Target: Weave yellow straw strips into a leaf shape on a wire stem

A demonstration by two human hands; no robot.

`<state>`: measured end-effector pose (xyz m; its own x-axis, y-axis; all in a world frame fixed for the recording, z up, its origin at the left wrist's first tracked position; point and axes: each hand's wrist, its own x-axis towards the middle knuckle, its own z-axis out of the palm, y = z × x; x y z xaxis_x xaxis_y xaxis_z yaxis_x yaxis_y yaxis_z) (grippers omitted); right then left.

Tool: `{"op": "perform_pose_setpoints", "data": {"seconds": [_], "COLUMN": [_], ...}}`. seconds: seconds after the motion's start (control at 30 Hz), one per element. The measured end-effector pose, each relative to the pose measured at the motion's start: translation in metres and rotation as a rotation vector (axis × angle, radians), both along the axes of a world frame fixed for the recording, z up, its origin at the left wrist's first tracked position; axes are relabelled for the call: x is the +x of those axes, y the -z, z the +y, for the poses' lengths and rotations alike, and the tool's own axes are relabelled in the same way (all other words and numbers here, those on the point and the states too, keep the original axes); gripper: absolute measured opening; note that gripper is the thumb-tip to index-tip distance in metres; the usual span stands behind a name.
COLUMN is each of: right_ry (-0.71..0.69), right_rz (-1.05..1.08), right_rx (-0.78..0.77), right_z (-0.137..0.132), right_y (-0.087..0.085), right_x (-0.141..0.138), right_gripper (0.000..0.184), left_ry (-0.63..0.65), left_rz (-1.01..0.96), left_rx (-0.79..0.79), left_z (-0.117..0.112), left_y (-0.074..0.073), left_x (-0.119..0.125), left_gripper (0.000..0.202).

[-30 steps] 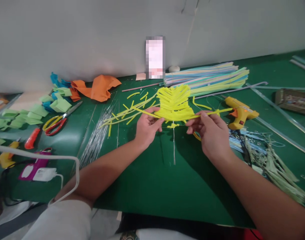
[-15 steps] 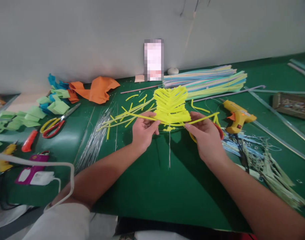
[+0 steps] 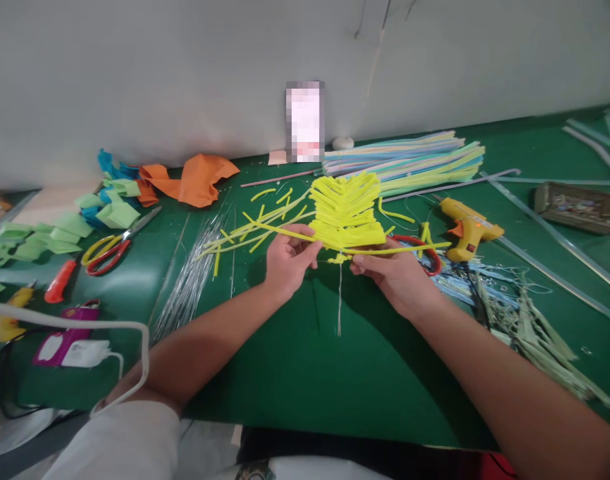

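Note:
A yellow woven piece of pipe cleaners (image 3: 345,210) lies on the green table (image 3: 305,360), with a thin wire stem (image 3: 339,300) running toward me. My left hand (image 3: 287,259) pinches a long yellow pipe cleaner (image 3: 385,251) at the piece's lower left edge. My right hand (image 3: 392,273) pinches the same strand just right of the stem. The strand's free end stretches right toward a yellow glue gun (image 3: 467,229). Red-handled scissors (image 3: 425,248) lie partly hidden behind my right hand.
Loose yellow pipe-cleaner offcuts (image 3: 249,227) and a bundle of silver wires (image 3: 192,280) lie to the left. Further left are yellow-red scissors (image 3: 109,247), paper scraps (image 3: 109,207) and an orange cutter (image 3: 59,280). Pastel pipe cleaners (image 3: 409,160) lie behind. Pale green strips (image 3: 529,320) lie right.
My right hand has slid left along the yellow strand toward the stem, uncovering the red-handled scissors. The left hand has stayed almost in place.

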<state>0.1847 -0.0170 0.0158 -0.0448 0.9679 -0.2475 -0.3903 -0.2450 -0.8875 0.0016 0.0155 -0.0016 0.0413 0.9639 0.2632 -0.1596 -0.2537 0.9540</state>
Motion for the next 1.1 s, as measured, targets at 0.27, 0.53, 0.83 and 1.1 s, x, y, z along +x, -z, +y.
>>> {"op": "perform_pose_setpoints", "data": {"seconds": [0.27,0.53,0.83,1.1], "right_ry": [0.019,-0.009,-0.015,0.001], "right_rz": [0.049,0.022,0.035,0.032], "right_rx": [-0.009,-0.026,-0.014,0.0], "right_z": [0.0025,0.0033,0.0008,-0.0004], "right_y": [0.0016,0.0039,0.0026,0.0026], "right_x": [-0.002,-0.0014,-0.0044,-0.0047], "right_gripper": [0.032,0.034,0.047,0.056], "left_ry": [0.03,0.06,0.081,0.072], "left_rz": [0.065,0.108,0.151,0.209], "left_rx": [-0.024,-0.006,-0.054,0.019], "left_z": [0.0004,-0.002,-0.0036,-0.0037], "left_y": [0.0004,-0.0002,-0.0007,-0.0003], "left_x": [-0.0017,-0.0028,-0.0036,-0.0053], "left_gripper": [0.025,0.027,0.025,0.024]}}
